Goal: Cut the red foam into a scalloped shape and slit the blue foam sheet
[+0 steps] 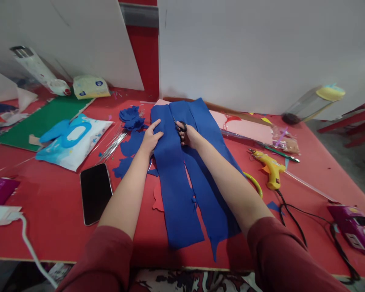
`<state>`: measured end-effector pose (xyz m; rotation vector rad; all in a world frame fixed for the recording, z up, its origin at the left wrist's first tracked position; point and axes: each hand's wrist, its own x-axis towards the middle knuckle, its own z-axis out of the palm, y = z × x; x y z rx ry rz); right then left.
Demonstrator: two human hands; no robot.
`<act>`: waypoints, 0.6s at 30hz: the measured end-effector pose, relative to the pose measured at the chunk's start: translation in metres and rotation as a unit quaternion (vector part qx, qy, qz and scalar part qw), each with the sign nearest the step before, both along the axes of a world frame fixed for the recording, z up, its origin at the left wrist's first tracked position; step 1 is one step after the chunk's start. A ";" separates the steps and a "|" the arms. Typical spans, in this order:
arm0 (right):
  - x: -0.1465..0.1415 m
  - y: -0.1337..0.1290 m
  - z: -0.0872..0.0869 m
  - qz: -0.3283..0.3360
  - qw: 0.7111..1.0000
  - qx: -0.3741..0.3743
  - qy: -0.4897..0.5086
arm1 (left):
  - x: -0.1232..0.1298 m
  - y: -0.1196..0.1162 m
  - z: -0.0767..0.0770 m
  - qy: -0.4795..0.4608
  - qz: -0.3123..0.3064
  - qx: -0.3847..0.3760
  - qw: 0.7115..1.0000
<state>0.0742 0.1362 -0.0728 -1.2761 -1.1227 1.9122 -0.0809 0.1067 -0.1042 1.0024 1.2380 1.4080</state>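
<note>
A large blue sheet [173, 162] lies on the red table, with a long slit running up from its near edge. My right hand [187, 134] is closed round the handles of black scissors [181, 128], whose blades are at the sheet near the top of the slit. Resting on the sheet's left edge, my left hand [153, 138] has its thumb and fingers apart. Left of that hand are a blue fabric flower [132, 117] and cut blue pieces [132, 144].
On the left are a black phone [95, 194], a wipes pack [76, 140] and a green board [45, 119]. To the right lie a yellow glue gun [270, 167] with its cord, a purple box [353, 227] and a clear jar [313, 103]. White panels [246, 56] stand behind.
</note>
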 end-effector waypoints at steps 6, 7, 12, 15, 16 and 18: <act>-0.002 -0.002 -0.009 -0.017 0.999 -0.001 0.038 | -0.001 -0.002 0.000 0.031 0.000 0.018 0.999; -0.003 -0.003 -0.010 -0.020 0.999 0.000 0.041 | -0.002 -0.002 0.000 0.037 0.000 0.021 0.999; -0.006 -0.005 -0.013 -0.021 0.998 0.012 0.061 | -0.003 -0.001 -0.002 0.066 0.002 0.022 0.998; -0.006 -0.005 -0.013 -0.019 0.998 0.016 0.059 | -0.004 -0.001 -0.003 0.077 0.005 0.020 0.997; -0.005 -0.005 -0.013 -0.016 0.998 0.014 0.051 | -0.004 -0.001 -0.003 0.080 0.005 0.019 0.997; -0.005 -0.005 -0.012 -0.009 0.999 0.007 0.032 | -0.004 -0.002 -0.004 0.084 0.005 0.017 0.996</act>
